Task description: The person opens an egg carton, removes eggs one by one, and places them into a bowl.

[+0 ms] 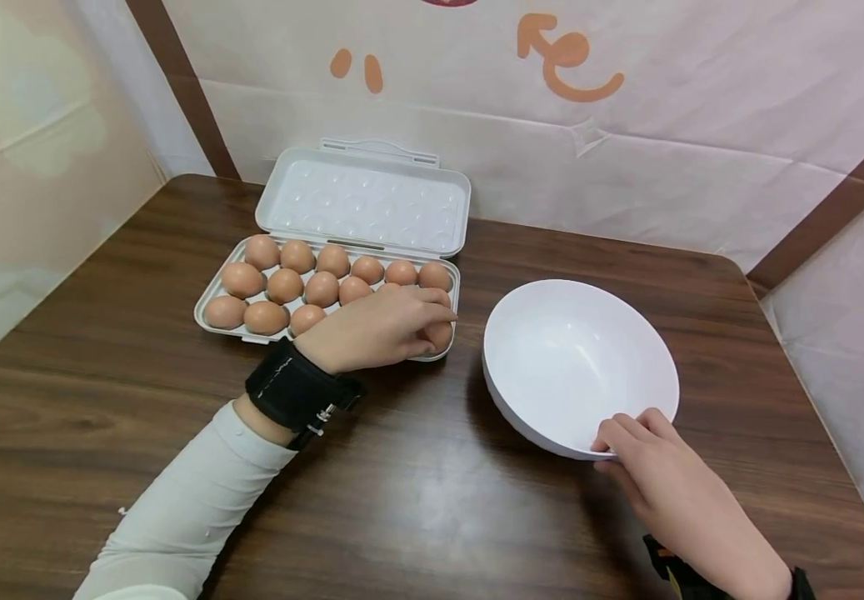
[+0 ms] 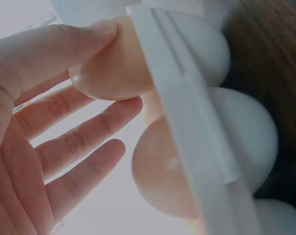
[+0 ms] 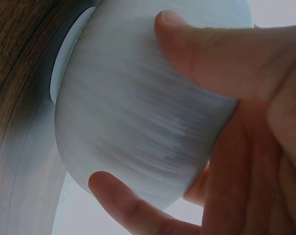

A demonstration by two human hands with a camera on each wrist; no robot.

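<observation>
A dark wooden table [image 1: 417, 492] set against a pale printed backdrop [image 1: 701, 125] carries a white bowl [image 1: 574, 358] on its right half and, just left of it, an open white egg tray [image 1: 327, 292] filled with brown eggs, its lid [image 1: 364, 200] tilted back. The person's right hand [image 1: 671, 492] holds the bowl at its near rim, thumb over the edge and fingers [image 3: 123, 205] curled against the outer wall. The left hand [image 1: 379, 329], in a white sleeve and black wrist strap, reaches over the tray's right end, its thumb and slightly spread fingers [image 2: 84, 142] closing round one egg [image 2: 113, 73] that sits in a corner cup.
</observation>
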